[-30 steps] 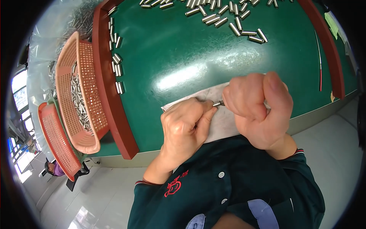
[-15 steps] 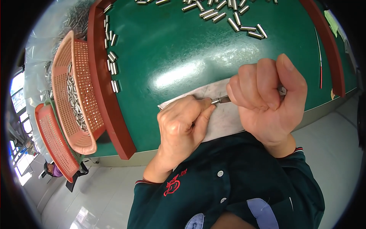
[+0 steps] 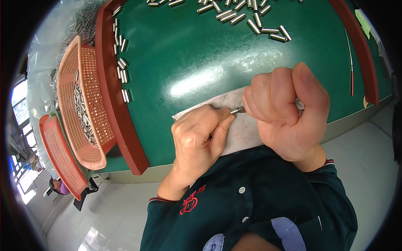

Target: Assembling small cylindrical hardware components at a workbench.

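Metal cylinder [image 3: 234, 111] is poking out between the thumb and forefinger of the left hand [image 3: 194, 138], which are pinching it just above a pale cloth [image 3: 247, 131]. Opposite, the fingers of the right hand [image 3: 289, 115] are curling into a fist around a slim dark tool [image 3: 241, 109], whose tip is pointing at the cylinder's near end; whether it is reaching inside, I cannot tell. Slipping looks like the main risk: a slanted push, or smooth metal rolling in that narrow pinch, could send the tip against the left fingertips or scratch the rim. The left hand is lying knuckles up; the right is showing its palm side, thumb pointing away from the body. Beyond, loose cylinders [image 3: 238, 19] are lying on the green tabletop [image 3: 159, 54], and an orange basket [image 3: 95, 71] is standing outside the red-brown rail [image 3: 130, 134].
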Action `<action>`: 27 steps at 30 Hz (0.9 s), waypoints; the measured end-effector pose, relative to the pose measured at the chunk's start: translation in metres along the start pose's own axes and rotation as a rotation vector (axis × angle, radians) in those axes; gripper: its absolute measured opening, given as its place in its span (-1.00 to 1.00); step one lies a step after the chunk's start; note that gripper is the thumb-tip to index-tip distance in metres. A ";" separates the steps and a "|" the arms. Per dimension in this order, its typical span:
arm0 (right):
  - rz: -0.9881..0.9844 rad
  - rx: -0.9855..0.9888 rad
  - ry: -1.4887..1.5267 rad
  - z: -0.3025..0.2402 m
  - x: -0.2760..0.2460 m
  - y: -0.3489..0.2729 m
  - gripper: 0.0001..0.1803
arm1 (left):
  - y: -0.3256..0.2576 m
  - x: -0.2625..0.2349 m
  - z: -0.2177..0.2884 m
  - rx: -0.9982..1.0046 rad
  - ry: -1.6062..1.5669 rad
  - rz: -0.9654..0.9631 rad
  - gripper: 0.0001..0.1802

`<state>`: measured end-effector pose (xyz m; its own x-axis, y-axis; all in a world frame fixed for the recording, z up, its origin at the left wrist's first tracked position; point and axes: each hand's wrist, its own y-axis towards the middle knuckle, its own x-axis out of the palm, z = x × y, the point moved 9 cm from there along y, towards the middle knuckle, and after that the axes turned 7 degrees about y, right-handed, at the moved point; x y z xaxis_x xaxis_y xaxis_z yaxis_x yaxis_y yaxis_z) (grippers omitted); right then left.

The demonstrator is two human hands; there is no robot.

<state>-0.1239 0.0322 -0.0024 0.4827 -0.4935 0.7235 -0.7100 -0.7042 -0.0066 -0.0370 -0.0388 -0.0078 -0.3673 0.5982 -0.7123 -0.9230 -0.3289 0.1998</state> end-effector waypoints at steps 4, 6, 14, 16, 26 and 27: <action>-0.008 -0.030 -0.079 -0.002 0.002 -0.002 -0.49 | 0.001 0.000 0.002 -0.005 0.008 -0.012 -0.90; -0.016 -0.044 -0.106 -0.001 0.003 -0.003 -0.50 | 0.001 0.001 0.002 -0.007 0.006 -0.016 -0.90; -0.032 -0.159 -0.190 -0.003 0.009 -0.006 -0.53 | 0.008 0.003 0.002 0.017 0.011 -0.026 -0.91; -0.026 -0.190 -0.208 -0.005 0.010 -0.007 -0.54 | 0.009 0.002 0.004 0.007 -0.011 -0.019 -0.92; -0.041 -0.337 0.223 -0.051 -0.002 -0.031 -0.51 | -0.016 -0.066 0.029 0.212 0.138 0.314 -0.85; -0.023 -0.349 0.218 -0.057 -0.004 -0.037 -0.50 | -0.022 -0.091 0.037 0.208 0.241 0.390 -0.86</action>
<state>-0.1289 0.0897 0.0340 0.4076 -0.3336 0.8500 -0.8496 -0.4796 0.2192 0.0125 -0.0585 0.0772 -0.6750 0.2659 -0.6883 -0.7348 -0.3270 0.5943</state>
